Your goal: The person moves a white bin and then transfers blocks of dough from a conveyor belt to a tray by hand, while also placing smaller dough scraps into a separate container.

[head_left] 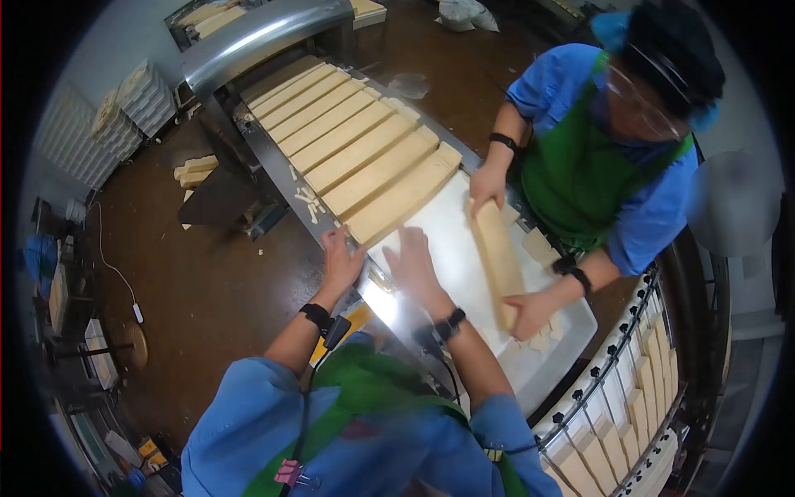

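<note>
Long pale yellow slabs (344, 141) lie side by side on a conveyor that comes out from under a metal hood. My left hand (339, 258) is at the near end of the closest slab (406, 199), beside the belt's edge, fingers bent and apart. Over the white surface (451, 240), just right of that slab, is my right hand (412, 261), blurred, its fingers spread with nothing seen in them. Across the table a co-worker holds another long slab (497, 265) by both ends.
The metal hood (265, 41) spans the conveyor's far end. Small scraps (310, 203) lie along the left edge. A curved rack (617, 414) with upright slabs stands at lower right. The co-worker (596, 149) stands at the right. White stacked trays (145, 99) are far left.
</note>
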A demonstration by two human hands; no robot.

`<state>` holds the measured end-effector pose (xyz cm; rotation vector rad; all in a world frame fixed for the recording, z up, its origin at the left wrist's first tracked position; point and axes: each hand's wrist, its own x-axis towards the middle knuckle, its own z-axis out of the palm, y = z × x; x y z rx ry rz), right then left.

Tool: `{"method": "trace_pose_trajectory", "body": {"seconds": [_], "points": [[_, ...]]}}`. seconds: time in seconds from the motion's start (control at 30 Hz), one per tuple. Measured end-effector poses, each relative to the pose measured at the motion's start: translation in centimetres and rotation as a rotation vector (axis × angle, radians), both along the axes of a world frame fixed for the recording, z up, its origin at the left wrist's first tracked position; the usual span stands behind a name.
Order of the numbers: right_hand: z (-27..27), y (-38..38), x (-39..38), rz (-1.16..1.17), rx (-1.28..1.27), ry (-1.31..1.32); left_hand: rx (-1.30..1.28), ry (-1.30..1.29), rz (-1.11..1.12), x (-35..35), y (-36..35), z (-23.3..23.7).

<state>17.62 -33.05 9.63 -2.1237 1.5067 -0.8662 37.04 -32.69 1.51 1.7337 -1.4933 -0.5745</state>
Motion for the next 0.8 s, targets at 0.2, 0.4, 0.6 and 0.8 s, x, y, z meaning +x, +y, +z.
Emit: {"method": "trace_pose_trajectory", "body": {"seconds": [0.2,0.4,0.6,0.8], "points": [[-4.7,-8.9,0.7,-0.283,0.240,0.246,0.031,-0.063,-0.135,-1.1,-3.2,1.8],[-4.4,-10.0,1.4,-0.367,0.278,0.336,0.120,-0.031,-0.167,-1.4,-4.0,2.1],[-3.8,-9.4,1.4,-0.482,0.326,0.328,0.162,-0.078,-0.164,-2.0,-4.6,2.2],[-5.1,-5.0,-3.3,-0.546,0.455,0.072,0.109,-0.029,-0.449,-2.7,-5.2,2.6]]}}
